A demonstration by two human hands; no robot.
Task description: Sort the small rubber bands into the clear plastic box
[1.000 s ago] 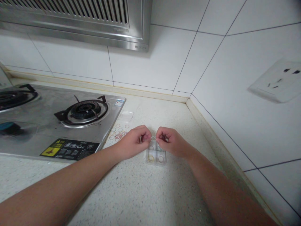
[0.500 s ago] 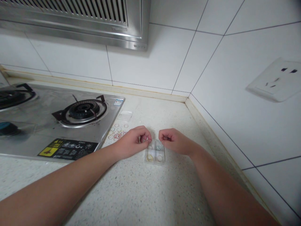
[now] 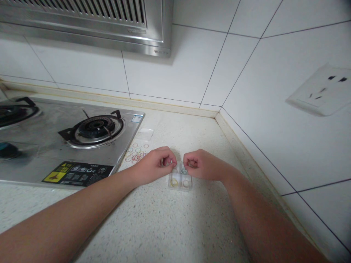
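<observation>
A small clear plastic box (image 3: 180,187) with compartments lies on the counter between my hands. Its near left compartment holds yellow bands (image 3: 174,182), the near right one a pale band (image 3: 185,183). Farther back on the right, greenish bands (image 3: 183,170) show partly beside my fingers. My left hand (image 3: 161,162) pinches thumb to fingertip over the box's far left part. My right hand (image 3: 201,164) is curled closed at its far right edge. Anything between the fingertips is too small to make out. Left of my left hand lie several thin coloured bands (image 3: 136,151), partly covered by it.
A clear plastic lid or tray (image 3: 145,134) lies behind the loose bands. The gas stove (image 3: 95,128) borders them on the left, with a range hood (image 3: 153,40) above. Tiled walls meet at the counter's back right corner; a socket (image 3: 323,91) is on the right wall.
My right hand has shifted slightly left, and the greenish bands in the box now show more plainly. My left hand keeps its pinch in nearly the same place.
</observation>
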